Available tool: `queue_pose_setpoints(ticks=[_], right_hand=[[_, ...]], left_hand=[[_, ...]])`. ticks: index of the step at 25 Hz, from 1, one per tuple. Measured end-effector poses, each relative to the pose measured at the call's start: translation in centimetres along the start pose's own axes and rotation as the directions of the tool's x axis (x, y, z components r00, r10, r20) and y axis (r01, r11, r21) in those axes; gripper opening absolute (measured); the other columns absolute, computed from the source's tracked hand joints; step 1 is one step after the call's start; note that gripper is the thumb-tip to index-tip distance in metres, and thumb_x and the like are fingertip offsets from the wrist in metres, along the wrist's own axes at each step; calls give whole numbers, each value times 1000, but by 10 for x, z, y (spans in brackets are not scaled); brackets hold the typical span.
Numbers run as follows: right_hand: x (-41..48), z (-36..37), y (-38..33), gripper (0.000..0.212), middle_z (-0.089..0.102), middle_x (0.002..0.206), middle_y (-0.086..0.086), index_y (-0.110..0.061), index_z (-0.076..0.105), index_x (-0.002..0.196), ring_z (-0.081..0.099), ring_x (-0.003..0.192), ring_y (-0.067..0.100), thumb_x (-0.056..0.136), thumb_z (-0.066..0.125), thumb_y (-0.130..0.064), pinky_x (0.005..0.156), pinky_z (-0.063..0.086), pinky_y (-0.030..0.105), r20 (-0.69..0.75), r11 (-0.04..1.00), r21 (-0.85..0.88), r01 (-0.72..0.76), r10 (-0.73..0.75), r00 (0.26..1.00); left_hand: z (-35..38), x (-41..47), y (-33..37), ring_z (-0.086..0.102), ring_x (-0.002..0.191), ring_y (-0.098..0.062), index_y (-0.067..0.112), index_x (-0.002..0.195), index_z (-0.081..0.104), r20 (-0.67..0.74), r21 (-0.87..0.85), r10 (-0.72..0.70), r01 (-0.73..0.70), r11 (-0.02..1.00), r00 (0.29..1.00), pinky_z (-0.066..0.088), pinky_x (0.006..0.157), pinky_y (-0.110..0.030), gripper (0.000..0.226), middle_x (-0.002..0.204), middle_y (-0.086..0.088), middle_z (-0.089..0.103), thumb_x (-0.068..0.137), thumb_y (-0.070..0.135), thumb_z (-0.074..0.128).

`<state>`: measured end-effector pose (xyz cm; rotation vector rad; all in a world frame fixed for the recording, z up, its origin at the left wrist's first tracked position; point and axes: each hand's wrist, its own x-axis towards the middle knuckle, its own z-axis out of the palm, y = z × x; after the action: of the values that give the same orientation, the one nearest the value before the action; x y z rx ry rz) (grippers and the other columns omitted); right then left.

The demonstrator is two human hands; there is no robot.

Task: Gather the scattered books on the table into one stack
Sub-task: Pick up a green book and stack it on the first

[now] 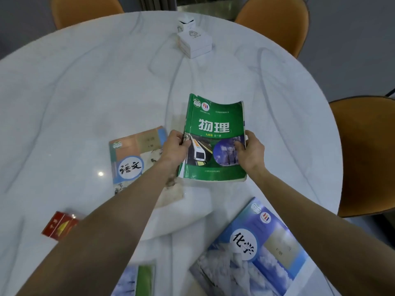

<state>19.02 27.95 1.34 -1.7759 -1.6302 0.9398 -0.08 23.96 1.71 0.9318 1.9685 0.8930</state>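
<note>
A green textbook [215, 124] is held above the middle of the white marble table [85, 86], its far edge bent upward. My left hand [174, 147] grips its left edge and my right hand [251, 151] grips its right edge. To the left a tan and blue textbook [133, 154] lies flat, partly under my left forearm. A blue textbook [254, 251] lies at the near right. Another book with a green and blue cover [137, 278] shows at the bottom edge, half hidden by my left arm.
A small red box [58, 225] sits near the left front. White boxes [194, 42] are stacked at the far middle of the table. Orange chairs [367, 154] stand around the table's rim at the right and back.
</note>
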Motion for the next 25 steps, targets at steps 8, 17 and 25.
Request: queue_pose_setpoints(ticks=[8,17,25], right_hand=[[-28,71,-55,34,63,121,21,-3,50,127,58,111,36,94,50,-6,92,45,34,185,992,2,128,-126,975],[-55,135,-66,31,65,118,20,-2,53,124,59,110,36,93,50,-4,94,46,36,307,989,-27,147,-132,943],[-54,157,-54,24,68,112,21,2,62,111,61,104,35,94,53,-13,87,47,32,325,978,-146,151,-96,941]], left_hand=[[-84,-27,-45,56,97,-23,0,123,45,-185,-99,-86,69,993,979,44,85,-31,29,115,-15,61,96,8,52],[-126,-42,-107,62,108,-34,3,117,46,-252,-119,-220,195,974,943,54,88,-42,25,120,-20,62,95,12,53],[-128,-39,-127,59,109,-35,-2,120,47,-280,10,-219,230,973,935,50,86,-40,27,119,-21,60,97,13,50]])
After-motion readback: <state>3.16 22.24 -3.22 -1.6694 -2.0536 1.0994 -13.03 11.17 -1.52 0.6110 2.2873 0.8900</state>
